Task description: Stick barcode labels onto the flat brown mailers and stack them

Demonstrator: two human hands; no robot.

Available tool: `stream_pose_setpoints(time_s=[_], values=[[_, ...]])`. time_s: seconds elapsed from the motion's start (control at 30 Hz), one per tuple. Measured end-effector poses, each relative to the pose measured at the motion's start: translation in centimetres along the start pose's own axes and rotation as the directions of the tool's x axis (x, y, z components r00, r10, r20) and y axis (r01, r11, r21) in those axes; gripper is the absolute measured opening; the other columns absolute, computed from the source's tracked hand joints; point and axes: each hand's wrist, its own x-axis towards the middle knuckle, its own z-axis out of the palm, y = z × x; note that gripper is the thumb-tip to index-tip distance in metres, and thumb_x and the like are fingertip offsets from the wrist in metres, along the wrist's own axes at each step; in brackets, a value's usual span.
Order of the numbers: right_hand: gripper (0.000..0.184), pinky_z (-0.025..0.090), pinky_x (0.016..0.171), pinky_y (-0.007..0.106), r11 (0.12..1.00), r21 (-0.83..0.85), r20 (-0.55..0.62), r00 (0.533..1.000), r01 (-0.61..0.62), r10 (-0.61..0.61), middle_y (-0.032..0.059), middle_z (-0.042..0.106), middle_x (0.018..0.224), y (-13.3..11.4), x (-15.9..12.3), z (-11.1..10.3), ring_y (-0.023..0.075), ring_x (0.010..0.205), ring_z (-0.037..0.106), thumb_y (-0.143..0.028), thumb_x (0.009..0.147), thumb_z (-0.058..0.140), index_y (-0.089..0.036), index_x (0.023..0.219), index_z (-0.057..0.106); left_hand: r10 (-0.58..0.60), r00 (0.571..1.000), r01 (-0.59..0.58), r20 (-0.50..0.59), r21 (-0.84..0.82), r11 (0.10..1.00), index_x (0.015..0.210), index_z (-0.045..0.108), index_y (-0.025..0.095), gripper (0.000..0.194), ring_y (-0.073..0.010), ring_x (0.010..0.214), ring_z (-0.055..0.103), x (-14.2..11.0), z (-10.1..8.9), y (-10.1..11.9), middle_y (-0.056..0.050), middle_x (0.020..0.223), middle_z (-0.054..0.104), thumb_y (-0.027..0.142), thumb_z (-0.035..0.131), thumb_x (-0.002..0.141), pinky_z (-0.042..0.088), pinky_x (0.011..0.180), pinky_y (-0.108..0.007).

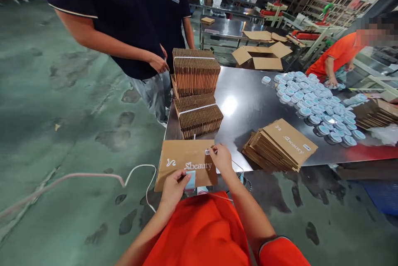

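Note:
A flat brown cardboard box printed "beauty" in white lies at the near edge of the metal table. My left hand pinches a light-blue sheet of labels between thumb and fingers, over the box's lower edge. With fingers closed, my right hand is at the box's upper right corner, on a small white barcode label. Whether that label is fully stuck down I cannot tell. To the right, a stack of similar flat boxes has a barcode label on its top one.
Two strapped bundles of folded cardboard stand behind the box. Many round light-blue-lidded containers cover the table's right side. An open carton sits beyond. People in dark shirts stand at the left; a co-worker in orange reaches in at right.

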Motion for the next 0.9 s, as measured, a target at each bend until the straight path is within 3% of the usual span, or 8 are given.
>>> stream_pose_setpoints(time_s=[0.1,0.2,0.33,0.43,0.53,0.63,0.77,0.9], values=[[0.02,0.034,0.059,0.026,1.0,0.024,-0.004,1.0,0.002,-0.002,0.0018,0.058,0.071,-0.1,0.0,0.0,0.0164,0.066,0.053,-0.03,0.075,0.067,-0.02,0.066,0.052,-0.002,1.0,0.003,0.019,-0.02,1.0,0.06,0.055,0.017,0.029,-0.0118,0.053,0.046,-0.1,-0.1,0.0,0.003,0.055,0.056,0.045,0.064,0.064,0.035,0.05,-0.021],[0.023,0.032,0.055,0.026,0.986,0.154,-0.03,0.997,-0.058,0.064,-0.0028,0.054,0.062,0.3,0.3,0.2,0.0157,0.058,0.049,-0.032,0.07,0.068,-0.021,0.076,0.049,-0.017,0.999,0.018,0.042,-0.013,1.0,0.061,0.058,0.017,0.028,-0.0136,0.055,0.05,-0.1,0.0,0.0,0.001,0.057,0.06,0.044,0.063,0.065,0.038,0.051,-0.022],[0.017,0.041,0.06,0.028,0.919,0.393,-0.11,0.992,-0.019,0.067,-0.0011,0.057,0.067,1.5,0.1,0.5,0.0165,0.062,0.053,-0.033,0.074,0.058,-0.022,0.076,0.046,0.01,0.999,-0.011,0.037,0.012,1.0,0.063,0.06,0.018,0.027,-0.0173,0.06,0.059,-0.4,0.2,0.3,-0.001,0.06,0.065,0.044,0.062,0.067,0.045,0.056,-0.025],[0.022,0.048,0.066,0.031,0.848,0.53,-0.164,0.979,-0.014,0.118,0.0031,0.062,0.074,2.6,-1.1,0.6,0.0196,0.07,0.059,-0.04,0.076,0.054,-0.02,0.083,0.051,0.074,0.997,-0.074,0.031,0.009,0.997,0.064,0.062,0.018,0.026,-0.0234,0.078,0.067,-0.7,-0.5,1.0,-0.008,0.083,0.074,0.043,0.06,0.069,0.051,0.07,-0.031],[0.035,0.051,0.07,0.035,0.844,0.534,-0.197,0.963,-0.052,0.184,0.0084,0.066,0.085,3.6,-2.6,1.1,0.0223,0.075,0.062,-0.047,0.077,0.053,-0.017,0.096,0.057,0.204,0.971,-0.196,-0.124,0.076,0.978,0.066,0.063,0.02,0.025,-0.0295,0.115,0.059,-0.3,-1.8,1.5,-0.013,0.117,0.069,0.043,0.057,0.073,0.046,0.095,-0.039],[0.04,0.051,0.078,0.038,0.891,0.453,-0.177,0.976,-0.037,0.13,0.0118,0.065,0.099,3.7,-3.9,1.9,0.0242,0.083,0.063,-0.047,0.079,0.052,-0.017,0.104,0.061,0.25,0.936,-0.195,-0.25,0.224,0.955,0.061,0.061,0.021,0.026,-0.0341,0.136,0.039,1.1,-3.0,1.4,-0.016,0.124,0.065,0.045,0.056,0.07,0.035,0.107,-0.047],[0.036,0.043,0.097,0.046,0.931,0.364,-0.184,0.982,0.035,0.035,0.0148,0.06,0.113,1.9,-5.3,2.3,0.0301,0.108,0.056,-0.039,0.08,0.055,-0.018,0.107,0.065,0.163,0.948,-0.097,-0.272,0.242,0.965,0.057,0.058,0.021,0.03,-0.037,0.131,0.045,2.0,-3.4,0.9,-0.017,0.12,0.066,0.05,0.057,0.064,0.039,0.104,-0.049],[0.051,0.041,0.101,0.049,0.888,0.458,-0.253,0.964,0.041,0.086,0.0135,0.057,0.123,-0.1,-6.6,0.8,0.0306,0.116,0.052,-0.037,0.078,0.062,-0.022,0.125,0.056,0.2,0.931,-0.136,-0.304,0.221,0.966,0.068,0.065,0.021,0.036,-0.0348,0.125,0.052,-0.6,-3.0,1.9,-0.014,0.138,0.055,0.056,0.06,0.069,0.042,0.103,-0.046]])
